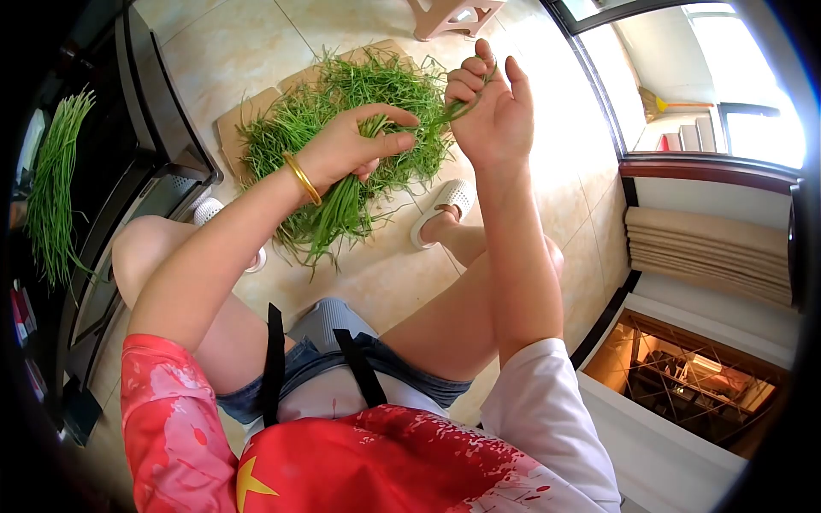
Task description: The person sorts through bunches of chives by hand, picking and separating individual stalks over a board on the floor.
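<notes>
My left hand, with a gold bangle on its wrist, is wrapped round a bunch of long green stalks that hang down toward my knees. Palm up, my right hand has its fingers curled on a few thin green strands, which stretch across toward the left hand. Below both hands a large loose heap of the same greens lies on flattened cardboard on the floor.
A bundle of green stalks lies on a dark cabinet at the left. A pink stool stands beyond the heap. My feet in white shoes are close to the greens. A glass door frame is at the right.
</notes>
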{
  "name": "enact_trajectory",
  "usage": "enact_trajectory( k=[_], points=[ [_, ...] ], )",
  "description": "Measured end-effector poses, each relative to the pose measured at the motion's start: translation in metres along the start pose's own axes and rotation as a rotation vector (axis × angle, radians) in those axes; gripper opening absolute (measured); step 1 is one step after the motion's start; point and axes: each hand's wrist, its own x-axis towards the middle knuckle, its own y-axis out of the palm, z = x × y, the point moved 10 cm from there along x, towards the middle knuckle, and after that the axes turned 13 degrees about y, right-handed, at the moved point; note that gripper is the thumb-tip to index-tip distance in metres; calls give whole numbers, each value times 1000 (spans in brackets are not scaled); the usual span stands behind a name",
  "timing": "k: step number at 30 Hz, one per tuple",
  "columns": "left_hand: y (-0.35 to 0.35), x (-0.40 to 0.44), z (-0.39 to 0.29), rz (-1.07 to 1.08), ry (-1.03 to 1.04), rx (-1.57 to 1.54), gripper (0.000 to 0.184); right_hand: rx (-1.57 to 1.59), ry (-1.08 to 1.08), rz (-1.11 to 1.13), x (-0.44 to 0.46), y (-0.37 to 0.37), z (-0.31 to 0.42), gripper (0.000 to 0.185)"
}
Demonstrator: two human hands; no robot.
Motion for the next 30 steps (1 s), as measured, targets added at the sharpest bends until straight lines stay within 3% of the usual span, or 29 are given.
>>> enact_trajectory(
  k=[4, 5, 12, 14, 18, 19, 21, 22, 26, 30],
  points=[
    [-3, -1, -2, -34, 25, -20, 37, -45, -60, -87, -1, -3, -5, 30],
    [-5, 0, -2, -50, 28, -12, 39, 1, -2, 66, 2, -2, -9, 31],
    [-10, 1, 3, -82, 3, 75, 34, -55, -21, 7, 1, 4, -13, 35],
    [-16, 2, -3, -99, 13, -21, 34, -363, -93, -172, -2, -3, 8, 38],
    [-32, 3, -22, -162, 65, -346, 42, -2479, -229, -945, -21, -2, 47, 53],
    [-36, 3, -25, -178, 60, -416, 41, -2475, -229, -946, -23, -4, 49, 53],
    [-45, 3, -29, -191, 67, -465, 40, -2296, 158, -728, -21, -29, 29, 55],
    [-48, 4, -31, -205, 81, -517, 39, -2294, 158, -728, -20, -23, 22, 55],
    [-54, 6, -30, -272, 100, -443, 35, -1499, 295, -236, -10, 10, -66, 66],
    [-65, 12, -21, -375, 190, -292, 29, -1217, 392, -94, 3, -2, -114, 63]
  ],
)
